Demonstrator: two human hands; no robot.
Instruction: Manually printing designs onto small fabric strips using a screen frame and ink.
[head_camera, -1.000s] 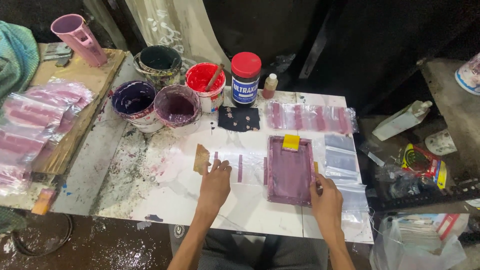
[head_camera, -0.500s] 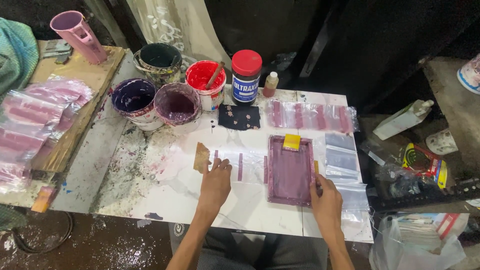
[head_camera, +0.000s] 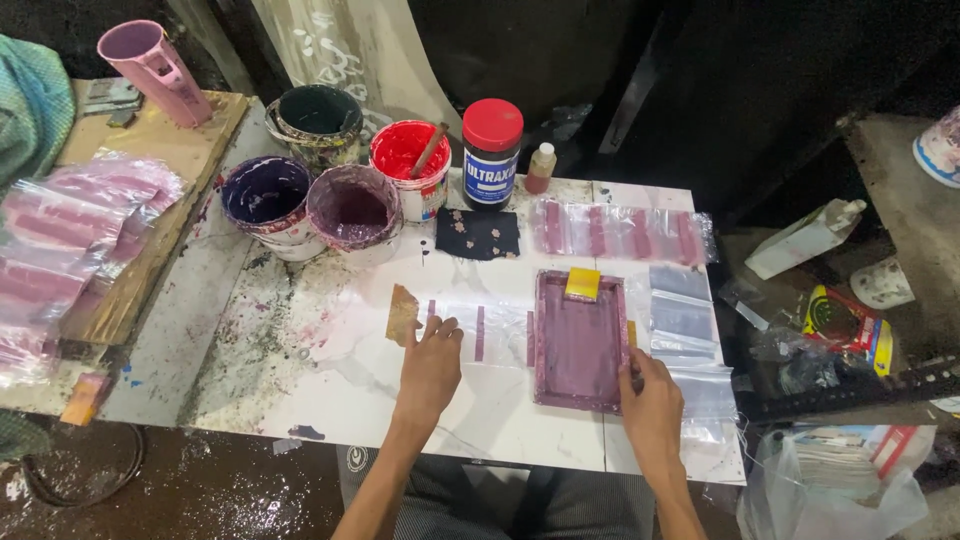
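The white worktable (head_camera: 330, 400) was stained with purple ink on its left half. On it, right of centre, lay the purple printing frame (head_camera: 580, 342), flat, its long axis running away from me, near edge toward my body. A yellow squeegee block (head_camera: 583, 284) sat inside the frame at its far end.

My right hand (head_camera: 652, 400) was at the frame's near right corner, fingers curled and touching the rim; I could not tell from this view whether they pinched the rim or only pressed on it. My left hand (head_camera: 432, 358) lay flat and unclenched, palm down, on the clear plastic bag (head_camera: 480, 335) just left of the frame, holding nothing, only pinning the bag. The bag carried short purple printed stripes and ran under the frame's left edge, or at least touched it; the overlap was not clear.

Relation noted: the frame lay to the right of my left hand and directly ahead of my right, so the right hand was the nearer to it, and the left the nearer to the bag.

A tan scrap (head_camera: 402, 312) lay just beyond my left fingertips. Further back: a row of printed bags (head_camera: 620, 232), a dark cloth (head_camera: 478, 234), a red ink tub (head_camera: 405, 170), purple ink tubs (head_camera: 352, 205).
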